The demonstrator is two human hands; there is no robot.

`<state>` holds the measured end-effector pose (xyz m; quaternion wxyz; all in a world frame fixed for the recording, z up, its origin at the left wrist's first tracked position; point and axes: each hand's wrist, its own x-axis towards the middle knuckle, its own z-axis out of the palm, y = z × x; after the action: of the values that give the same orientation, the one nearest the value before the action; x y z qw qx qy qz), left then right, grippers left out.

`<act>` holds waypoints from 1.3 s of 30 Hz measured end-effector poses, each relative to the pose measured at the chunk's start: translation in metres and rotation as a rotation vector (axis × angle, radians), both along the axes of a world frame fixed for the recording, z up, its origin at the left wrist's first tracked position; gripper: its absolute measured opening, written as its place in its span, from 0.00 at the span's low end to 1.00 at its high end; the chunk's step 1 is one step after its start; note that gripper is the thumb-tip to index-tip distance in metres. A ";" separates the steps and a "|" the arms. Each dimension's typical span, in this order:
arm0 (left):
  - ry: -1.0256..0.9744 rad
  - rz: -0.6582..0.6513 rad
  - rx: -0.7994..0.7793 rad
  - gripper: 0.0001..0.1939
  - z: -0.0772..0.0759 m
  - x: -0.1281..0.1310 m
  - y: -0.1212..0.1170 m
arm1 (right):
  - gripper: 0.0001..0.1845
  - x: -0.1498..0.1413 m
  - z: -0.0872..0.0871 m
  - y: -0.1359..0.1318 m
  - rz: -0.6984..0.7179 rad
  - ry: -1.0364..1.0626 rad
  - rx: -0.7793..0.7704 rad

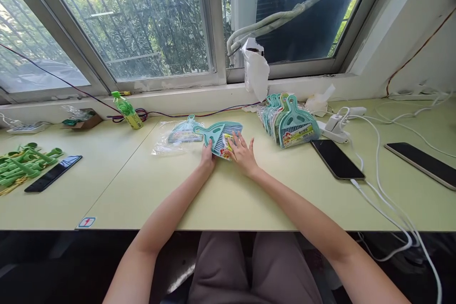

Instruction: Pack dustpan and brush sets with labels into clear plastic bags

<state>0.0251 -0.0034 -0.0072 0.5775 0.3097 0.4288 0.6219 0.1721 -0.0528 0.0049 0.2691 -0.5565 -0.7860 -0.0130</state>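
A teal mini dustpan-and-brush set (pixel 221 136) with a colourful label lies flat on the pale green table (pixel 142 185). My left hand (pixel 207 155) grips its near left edge, fingers curled. My right hand (pixel 243 153) rests on its right part with fingers spread flat. Just left of it lies a clear plastic bag (pixel 173 138) holding another teal set. A leaning stack of several more teal sets (pixel 289 122) stands to the right.
A black phone (pixel 337 158) on a white cable lies right of the stack, another phone (pixel 423 164) farther right. White chargers and cables (pixel 342 123) sit by the sill. At left: a green bottle (pixel 127 110), a phone (pixel 53 173) and green plastic pieces (pixel 21 164).
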 end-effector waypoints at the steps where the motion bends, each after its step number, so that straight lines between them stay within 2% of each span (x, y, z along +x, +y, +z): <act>1: -0.005 0.003 0.003 0.18 0.000 -0.001 0.000 | 0.28 0.000 0.000 -0.001 0.014 0.002 0.007; 5: -0.019 -0.001 -0.010 0.18 0.000 -0.001 0.000 | 0.22 -0.001 0.003 -0.004 0.102 -0.006 0.045; 8: -0.002 -0.004 0.009 0.17 0.000 0.000 -0.001 | 0.23 -0.001 0.004 -0.005 0.183 -0.032 0.029; 10: 0.007 -0.005 0.028 0.16 0.000 -0.001 -0.001 | 0.27 -0.002 0.003 -0.006 0.266 -0.072 0.001; 13: -0.014 -0.020 0.020 0.15 0.000 -0.002 -0.002 | 0.38 -0.002 0.001 -0.006 0.373 -0.127 -0.032; 15: -0.030 -0.026 0.009 0.16 -0.001 -0.003 -0.002 | 0.40 -0.002 -0.001 -0.006 0.401 -0.138 -0.029; 19: -0.061 -0.013 0.014 0.18 -0.002 -0.002 0.001 | 0.26 -0.003 -0.006 -0.005 0.411 -0.024 0.019; 21: -0.082 0.002 0.014 0.19 -0.003 -0.002 0.001 | 0.18 -0.004 -0.005 -0.003 0.435 0.115 0.027; 23: -0.100 0.016 0.018 0.19 -0.002 -0.001 0.001 | 0.14 -0.002 -0.001 0.001 0.439 0.330 -0.003; 25: -0.105 0.028 0.005 0.16 -0.001 -0.001 0.000 | 0.18 0.005 0.007 0.007 0.356 0.614 -0.031; 26: -0.100 0.030 -0.013 0.15 0.000 -0.001 0.000 | 0.21 0.011 0.012 0.011 0.267 0.763 -0.015; 28: -0.083 0.040 -0.049 0.13 0.000 -0.001 -0.001 | 0.27 0.027 0.024 0.018 0.012 1.006 0.112; 30: -0.068 0.047 -0.055 0.13 0.001 0.000 -0.001 | 0.31 0.045 0.034 0.024 -0.248 1.106 0.312; 32: -0.060 0.052 -0.051 0.14 0.000 0.000 0.000 | 0.32 0.055 0.038 0.026 -0.370 1.055 0.450; 34: -0.057 0.053 -0.050 0.14 -0.001 0.000 0.001 | 0.31 0.054 0.035 0.025 -0.327 0.889 0.469; 36: -0.065 0.047 -0.043 0.14 -0.001 0.001 0.002 | 0.31 0.042 0.025 0.022 -0.180 0.642 0.357; 39: -0.084 0.042 -0.018 0.14 -0.001 0.001 0.003 | 0.33 0.017 0.004 0.016 0.065 0.214 0.021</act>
<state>0.0262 -0.0008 -0.0081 0.5846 0.2690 0.4163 0.6423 0.1895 -0.0365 0.0091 0.3575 -0.5260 -0.7703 0.0467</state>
